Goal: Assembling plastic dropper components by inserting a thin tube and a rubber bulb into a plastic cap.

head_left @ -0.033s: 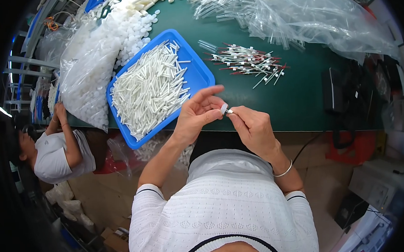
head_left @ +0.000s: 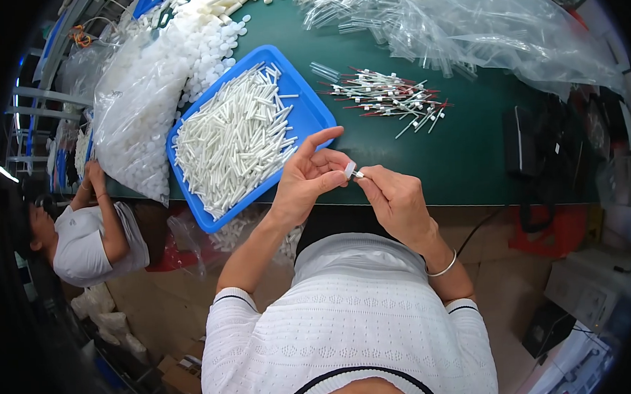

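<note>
My left hand (head_left: pixel 306 178) pinches a small white round cap (head_left: pixel 349 169) between thumb and fingertip, its index finger raised. Close against it, my right hand (head_left: pixel 394 196) grips a small thin white piece (head_left: pixel 359 174) whose end meets the cap; most of it is hidden by the fingers. Both hands are held over the near edge of the green table (head_left: pixel 462 169). Just left of them lies a blue tray (head_left: pixel 319 116) heaped with short white tubes (head_left: pixel 232 137). Beyond the hands is a pile of thin white sticks with red ends and white collars (head_left: pixel 388 95).
A clear bag (head_left: pixel 139 113) of white caps spills onto the table at the left. Clear tubes (head_left: pixel 342 9) and plastic film (head_left: pixel 491 27) cover the far right. A black box (head_left: pixel 519 142) stands at the right. At the left, another person (head_left: pixel 96 242) sits at the table.
My left index finger has lifted slightly and shifted a little to the left. Both hands otherwise keep their place, with the cap and thin piece still together.
</note>
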The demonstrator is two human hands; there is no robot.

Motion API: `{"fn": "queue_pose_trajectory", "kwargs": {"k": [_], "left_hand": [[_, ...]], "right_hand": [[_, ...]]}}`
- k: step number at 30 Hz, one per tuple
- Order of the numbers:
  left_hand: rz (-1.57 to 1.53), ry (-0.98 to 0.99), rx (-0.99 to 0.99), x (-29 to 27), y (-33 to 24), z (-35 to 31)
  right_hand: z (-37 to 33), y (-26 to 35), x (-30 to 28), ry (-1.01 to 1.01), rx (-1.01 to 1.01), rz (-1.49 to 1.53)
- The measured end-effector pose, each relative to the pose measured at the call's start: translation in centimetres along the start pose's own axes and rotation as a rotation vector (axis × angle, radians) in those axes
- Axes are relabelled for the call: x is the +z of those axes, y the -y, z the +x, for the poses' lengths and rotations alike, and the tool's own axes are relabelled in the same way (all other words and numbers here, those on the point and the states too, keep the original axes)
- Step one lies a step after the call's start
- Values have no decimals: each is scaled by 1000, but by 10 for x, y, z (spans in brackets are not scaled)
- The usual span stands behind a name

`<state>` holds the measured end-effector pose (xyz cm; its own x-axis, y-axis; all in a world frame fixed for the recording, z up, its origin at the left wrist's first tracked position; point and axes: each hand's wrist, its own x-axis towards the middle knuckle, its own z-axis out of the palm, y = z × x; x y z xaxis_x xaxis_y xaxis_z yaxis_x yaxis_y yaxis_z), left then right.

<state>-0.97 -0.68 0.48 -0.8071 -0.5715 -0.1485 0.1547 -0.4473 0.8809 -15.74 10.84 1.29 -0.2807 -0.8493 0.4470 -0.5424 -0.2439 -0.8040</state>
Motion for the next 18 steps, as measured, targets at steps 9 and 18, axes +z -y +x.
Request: {"fn": "queue_pose_trajectory", "kwargs": {"k": [9, 18], "left_hand": [[119, 16, 256, -2, 19, -7], [304, 28, 278, -3, 2, -12]], "right_hand": [[-4, -7, 6, 54, -84, -276], [2, -24, 0, 302, 262, 490]]}}
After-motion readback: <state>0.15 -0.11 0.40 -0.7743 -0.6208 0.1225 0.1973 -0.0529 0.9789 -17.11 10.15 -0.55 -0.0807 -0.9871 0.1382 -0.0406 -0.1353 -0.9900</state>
